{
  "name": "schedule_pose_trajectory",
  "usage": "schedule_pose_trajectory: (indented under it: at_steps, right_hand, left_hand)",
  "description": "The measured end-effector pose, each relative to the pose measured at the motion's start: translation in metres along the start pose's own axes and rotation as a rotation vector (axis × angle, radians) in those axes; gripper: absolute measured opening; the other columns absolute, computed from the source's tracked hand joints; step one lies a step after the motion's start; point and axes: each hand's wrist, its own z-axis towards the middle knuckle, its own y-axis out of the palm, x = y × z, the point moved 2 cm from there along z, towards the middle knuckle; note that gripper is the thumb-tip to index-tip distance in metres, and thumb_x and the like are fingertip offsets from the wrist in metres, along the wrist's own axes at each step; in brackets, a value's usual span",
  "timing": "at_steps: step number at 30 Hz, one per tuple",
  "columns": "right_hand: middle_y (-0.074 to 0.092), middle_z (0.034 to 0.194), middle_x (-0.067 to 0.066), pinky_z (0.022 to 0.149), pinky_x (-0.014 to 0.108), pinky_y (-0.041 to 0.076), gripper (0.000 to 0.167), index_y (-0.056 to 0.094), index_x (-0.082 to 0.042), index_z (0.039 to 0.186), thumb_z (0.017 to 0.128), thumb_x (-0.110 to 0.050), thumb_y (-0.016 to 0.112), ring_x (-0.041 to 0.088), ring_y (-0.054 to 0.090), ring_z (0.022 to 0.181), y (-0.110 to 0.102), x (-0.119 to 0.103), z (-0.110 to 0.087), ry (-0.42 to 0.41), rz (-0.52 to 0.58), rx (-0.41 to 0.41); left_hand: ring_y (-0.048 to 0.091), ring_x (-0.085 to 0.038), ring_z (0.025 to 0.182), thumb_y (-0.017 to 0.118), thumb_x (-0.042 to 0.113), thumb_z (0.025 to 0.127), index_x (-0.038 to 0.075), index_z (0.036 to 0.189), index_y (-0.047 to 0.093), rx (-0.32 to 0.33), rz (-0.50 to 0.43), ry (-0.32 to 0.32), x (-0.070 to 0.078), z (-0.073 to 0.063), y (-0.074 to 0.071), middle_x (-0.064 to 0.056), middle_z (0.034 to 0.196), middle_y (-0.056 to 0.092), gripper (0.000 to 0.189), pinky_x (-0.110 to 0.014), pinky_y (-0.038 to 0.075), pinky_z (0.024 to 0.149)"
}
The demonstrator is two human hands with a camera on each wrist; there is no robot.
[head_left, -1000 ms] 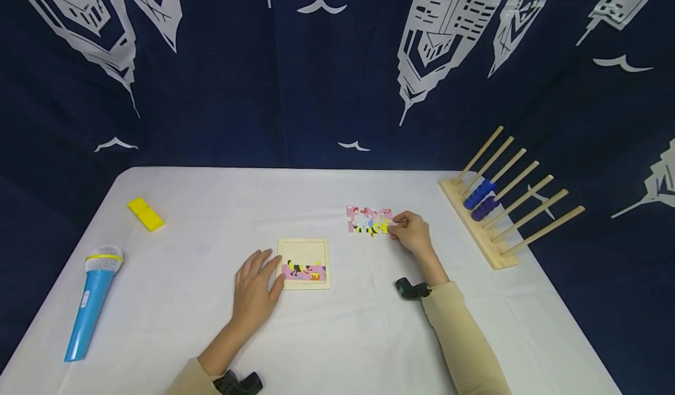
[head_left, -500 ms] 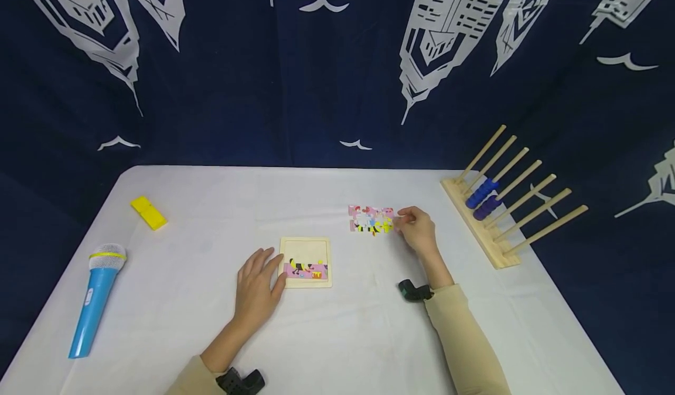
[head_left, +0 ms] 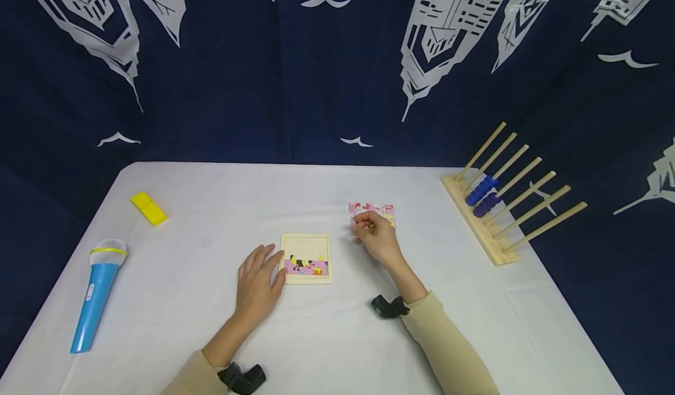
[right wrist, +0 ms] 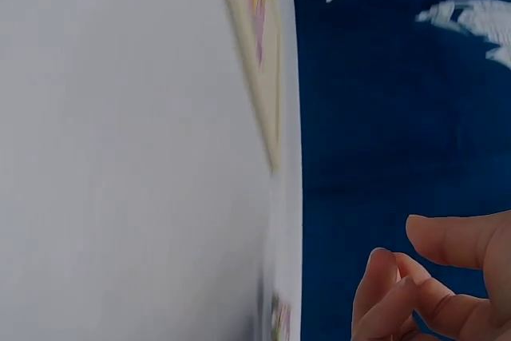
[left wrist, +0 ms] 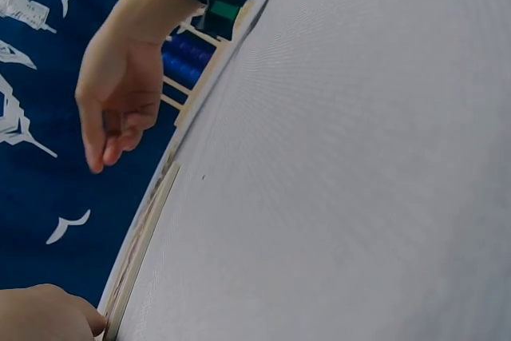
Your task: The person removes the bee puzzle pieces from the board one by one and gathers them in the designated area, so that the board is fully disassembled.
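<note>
A square wooden puzzle tray (head_left: 307, 244) lies near the middle of the table, its bottom row filled with pink and yellow picture pieces (head_left: 307, 267). My left hand (head_left: 258, 281) rests at its left edge, fingers spread, fingertips at the frame. Farther back and right lies a cluster of loose jigsaw pieces (head_left: 387, 210), partly hidden under my right hand (head_left: 378, 239). That hand hovers over them with loosely bent fingers. In the right wrist view, its thumb (right wrist: 447, 237) and fingers stand apart with nothing visible between them.
A wooden peg rack (head_left: 480, 219) with blue and purple beads stands at the right. On the left lie a blue toy microphone (head_left: 92, 301) and a yellow block (head_left: 149, 208). A dark blue printed cloth (head_left: 237, 90) hangs behind the white table.
My right hand has moved left from the right edge of the loose pieces to above them, covering part of them. My left hand keeps its place at the tray.
</note>
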Motion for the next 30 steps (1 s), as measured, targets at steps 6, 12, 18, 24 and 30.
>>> schedule_pose_trajectory:
  at_steps: [6, 12, 18, 24, 30]
  right_hand:
    - [0.062, 0.09, 0.009, 0.059, 0.02, 0.045, 0.022, 0.066, 0.001, 0.107, 0.086, -0.005, 0.068, 0.014, 0.055, 0.071, 0.033, -0.026, -0.016, -0.078, 0.02, -0.118]
    - [0.063, 0.094, 0.008, 0.059, 0.021, 0.048, 0.023, 0.065, -0.002, 0.109, 0.088, -0.009, 0.068, 0.012, 0.057, 0.072, 0.058, -0.039, -0.028, -0.14, 0.02, -0.23]
    - [0.062, 0.103, 0.011, 0.055, 0.02, 0.048, 0.027, 0.064, -0.003, 0.113, 0.088, -0.007, 0.069, 0.011, 0.056, 0.067, 0.074, -0.043, -0.037, -0.172, 0.014, -0.28]
    - [0.061, 0.104, 0.015, 0.059, 0.019, 0.044, 0.035, 0.061, -0.002, 0.117, 0.083, -0.004, 0.072, 0.008, 0.053, 0.066, 0.089, -0.039, -0.043, -0.22, -0.041, -0.287]
    - [0.062, 0.104, 0.013, 0.062, 0.019, 0.046, 0.037, 0.06, -0.002, 0.118, 0.083, -0.002, 0.071, 0.008, 0.054, 0.069, 0.096, -0.036, -0.048, -0.232, -0.076, -0.297]
  left_hand:
    - [0.039, -0.041, 0.135, 0.066, 0.012, 0.09, 0.0, 0.122, 0.065, -0.014, -0.002, 0.006, -0.001, 0.001, -0.002, -0.022, 0.137, 0.055, 0.035, -0.058, 0.029, 0.107]
    - [0.041, -0.039, 0.135, 0.066, 0.013, 0.09, 0.002, 0.123, 0.065, -0.041, 0.013, 0.026, -0.006, 0.002, -0.004, -0.019, 0.138, 0.055, 0.035, -0.058, 0.031, 0.106]
    - [0.042, -0.037, 0.134, 0.066, 0.014, 0.09, 0.003, 0.125, 0.065, -0.066, 0.021, 0.058, -0.011, 0.003, -0.008, -0.017, 0.138, 0.056, 0.037, -0.057, 0.033, 0.106]
    - [0.042, -0.036, 0.134, 0.067, 0.015, 0.09, 0.004, 0.125, 0.065, -0.079, 0.01, 0.074, -0.014, 0.002, -0.009, -0.016, 0.138, 0.056, 0.036, -0.057, 0.033, 0.105]
    - [0.041, -0.036, 0.135, 0.067, 0.015, 0.089, 0.004, 0.125, 0.064, -0.078, 0.021, 0.072, -0.015, 0.002, -0.007, -0.016, 0.139, 0.055, 0.038, -0.057, 0.033, 0.105]
